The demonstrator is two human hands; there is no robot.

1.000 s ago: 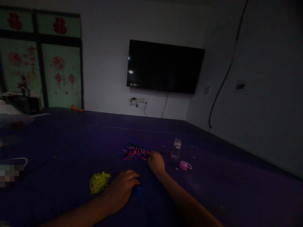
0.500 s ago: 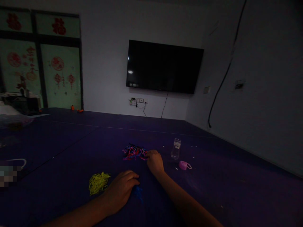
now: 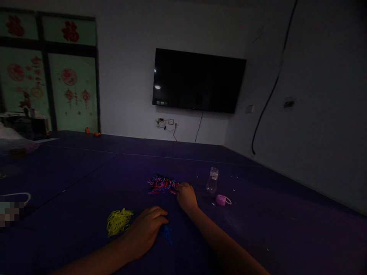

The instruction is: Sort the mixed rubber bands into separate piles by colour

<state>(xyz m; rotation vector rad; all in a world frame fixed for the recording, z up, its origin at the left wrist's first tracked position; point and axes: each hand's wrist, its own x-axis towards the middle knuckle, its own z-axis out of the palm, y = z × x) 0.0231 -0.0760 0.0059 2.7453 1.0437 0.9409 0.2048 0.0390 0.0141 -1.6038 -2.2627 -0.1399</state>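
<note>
Head view is showing a purple floor (image 3: 266, 214) running back to the pale far wall (image 3: 126, 95) and slanting along the right wall (image 3: 315, 137), a thin light seam (image 3: 160, 156) crossing it before the far edge. Floor is stretching between the piles and that seam, and a strip is separating the left hand (image 3: 147, 229) from the right forearm. On the right side, a clear bottle (image 3: 212, 181) and a pink lid (image 3: 221, 199) are bounding the space near the right hand (image 3: 187, 196).

The multicoloured pile (image 3: 160, 184) is lying ahead of the left hand, its thin loops tangling in pink, red, blue and black. The right hand, narrowly curled, is touching its right edge; whether it is pinching a loop, I cannot tell. The left hand, fingers bent, is resting over blue strands (image 3: 166, 233), its grip hidden. A bright yellow pile (image 3: 119, 221) is sitting just beside it.
</note>
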